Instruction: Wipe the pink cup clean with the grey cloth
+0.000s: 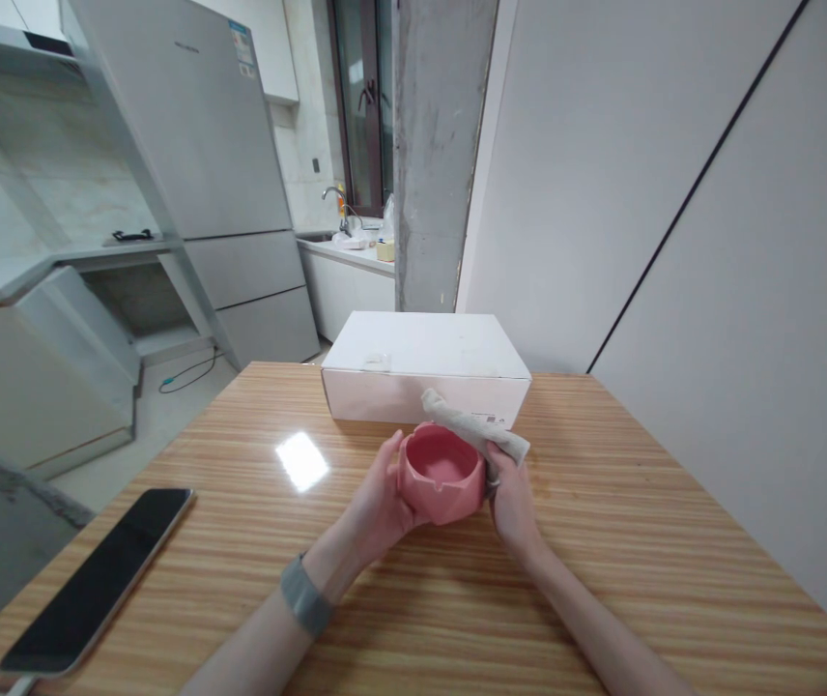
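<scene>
Left hand [377,503]: gripping pink ashtray [439,474], just before white box [424,367].
Right hand [511,498]: clutching grey cloth [475,430] against ashtray rim.
Box label: too small to read.

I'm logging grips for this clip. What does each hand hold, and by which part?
The left hand cups the pink bowl by its left side wall. The right hand presses a grey cloth against its right rim.

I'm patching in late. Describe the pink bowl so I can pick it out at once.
Find the wooden table and the white box at its far edge. Just in front of it, the left hand holds the pink bowl, with the right hand pressing a grey cloth to its rim. It is the only pink, faceted thing there.
</scene>
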Demonstrator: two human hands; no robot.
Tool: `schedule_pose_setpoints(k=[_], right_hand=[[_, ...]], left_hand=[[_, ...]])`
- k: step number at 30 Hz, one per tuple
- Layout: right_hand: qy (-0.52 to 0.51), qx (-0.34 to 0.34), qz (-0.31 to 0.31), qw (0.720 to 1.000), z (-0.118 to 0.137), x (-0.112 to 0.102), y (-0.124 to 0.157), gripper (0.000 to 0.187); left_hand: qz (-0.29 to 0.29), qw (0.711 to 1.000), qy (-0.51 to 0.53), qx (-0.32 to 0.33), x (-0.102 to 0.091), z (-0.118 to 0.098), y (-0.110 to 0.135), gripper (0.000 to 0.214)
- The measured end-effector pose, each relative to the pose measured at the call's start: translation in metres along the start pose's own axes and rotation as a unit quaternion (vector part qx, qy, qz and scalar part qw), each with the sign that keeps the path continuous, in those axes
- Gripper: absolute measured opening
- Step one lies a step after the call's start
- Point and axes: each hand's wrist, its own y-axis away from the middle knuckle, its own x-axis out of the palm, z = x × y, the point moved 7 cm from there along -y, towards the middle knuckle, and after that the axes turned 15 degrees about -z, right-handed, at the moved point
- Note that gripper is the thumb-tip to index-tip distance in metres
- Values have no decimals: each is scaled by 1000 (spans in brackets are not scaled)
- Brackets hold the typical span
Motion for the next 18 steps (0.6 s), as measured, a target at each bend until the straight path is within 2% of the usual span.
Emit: schedule_pose_setpoints(k=[3,5,8,12,18], right_hand=[[-4,4,-3,1000,0,-2,-5,27],[-8,17,2,1000,-2,-1,-8,25],[-26,41,26,998,-5,4,-8,25],[-41,63,56,996,-9,10,-5,27],[-47,44,40,997,-17,5,-13,32]], left_hand=[[12,995,-83,-52,-4,7,0,64],[17,993,-107,-52,-5,8,0,59],[12,994,-87,-66,-6,10,1,51],[-3,998,-37,-41,-7,10,-1,39],[-44,998,-45,-2,-9,9,-5,44]])
